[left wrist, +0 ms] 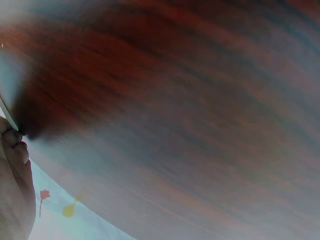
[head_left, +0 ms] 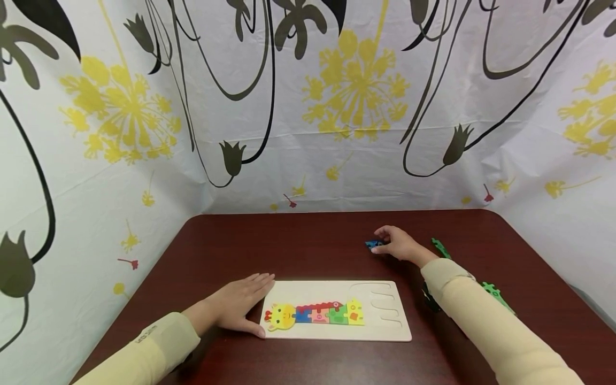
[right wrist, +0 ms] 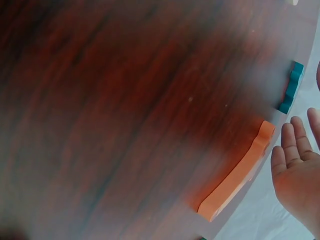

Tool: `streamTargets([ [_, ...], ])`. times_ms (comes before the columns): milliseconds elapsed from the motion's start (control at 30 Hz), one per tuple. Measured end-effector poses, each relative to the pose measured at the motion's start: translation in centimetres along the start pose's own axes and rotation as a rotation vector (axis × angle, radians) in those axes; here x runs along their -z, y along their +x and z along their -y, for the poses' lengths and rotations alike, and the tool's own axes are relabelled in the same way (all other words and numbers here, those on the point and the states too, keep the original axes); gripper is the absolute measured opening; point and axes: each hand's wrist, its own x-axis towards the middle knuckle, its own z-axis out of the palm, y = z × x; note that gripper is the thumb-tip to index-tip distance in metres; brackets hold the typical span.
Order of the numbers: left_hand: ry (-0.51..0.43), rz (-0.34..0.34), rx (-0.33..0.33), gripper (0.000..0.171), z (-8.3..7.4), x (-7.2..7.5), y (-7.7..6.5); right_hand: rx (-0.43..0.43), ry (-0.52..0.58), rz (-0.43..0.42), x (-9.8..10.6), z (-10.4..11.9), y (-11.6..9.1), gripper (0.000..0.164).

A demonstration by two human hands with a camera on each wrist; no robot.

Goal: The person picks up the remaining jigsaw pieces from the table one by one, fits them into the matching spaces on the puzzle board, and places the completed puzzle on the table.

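A pale wooden puzzle board (head_left: 332,287) lies at the front of the table, bearing a giraffe puzzle (head_left: 317,314) with a yellow head, a red mane and blue, pink, green and yellow segments. My left hand (head_left: 240,303) rests on the board's left edge, fingers straight, thumb at the near corner. At the far right, my right hand (head_left: 397,243) is at a small blue piece (head_left: 371,244); the thumb touches its near side and the loosely bent fingers arch above it. In the right wrist view, several fingers (right wrist: 290,142) of that hand are extended.
Green pieces lie beyond the right forearm (head_left: 440,247) and beside it (head_left: 495,294). An orange curved piece (right wrist: 237,172) and a teal piece (right wrist: 292,87) show in the right wrist view. Patterned cloth (head_left: 289,160) hangs behind the dark red table (head_left: 289,240).
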Motion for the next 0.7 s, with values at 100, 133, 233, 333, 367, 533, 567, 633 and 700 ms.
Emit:
streamTargets([
  [100, 0.001, 0.001, 0.0, 0.112, -0.02, -0.04, -0.03, -0.006, -0.004, 0.007, 0.04, -0.15, 0.1, 0.054],
  [133, 0.004, 0.0, -0.001, 0.112, -0.02, -0.05, -0.04, -0.013, -0.002, 0.008, 0.06, -0.22, 0.15, 0.054],
  [233, 0.013, -0.002, -0.005, 0.112, -0.01, -0.05, -0.04, -0.024, 0.001, 0.015, 0.1, -0.49, 0.2, 0.054],
  [333, 0.015, -0.003, -0.007, 0.111, -0.02, 0.04, -0.06, -0.033, 0.006, 0.019, 0.16, -0.62, 0.19, 0.053],
  [367, 0.014, -0.002, -0.007, 0.111, -0.03, 0.07, -0.07, -0.032, 0.007, 0.021, 0.17, -0.59, 0.18, 0.053],
  [533, 0.008, -0.001, -0.006, 0.112, -0.13, 0.14, -0.09, -0.047, 0.023, 0.025, 0.2, -0.32, 0.11, 0.049],
  [567, 0.007, 0.0, -0.006, 0.112, -0.15, 0.15, -0.09, -0.051, 0.026, 0.025, 0.19, -0.27, 0.1, 0.048],
  [633, 0.007, 0.0, -0.005, 0.112, -0.2, 0.18, -0.06, -0.059, 0.035, 0.025, 0.21, -0.17, 0.03, 0.047],
  [700, 0.009, 0.002, -0.004, 0.112, -0.18, 0.21, -0.07, -0.065, 0.04, 0.028, 0.19, -0.18, 0.06, 0.046],
])
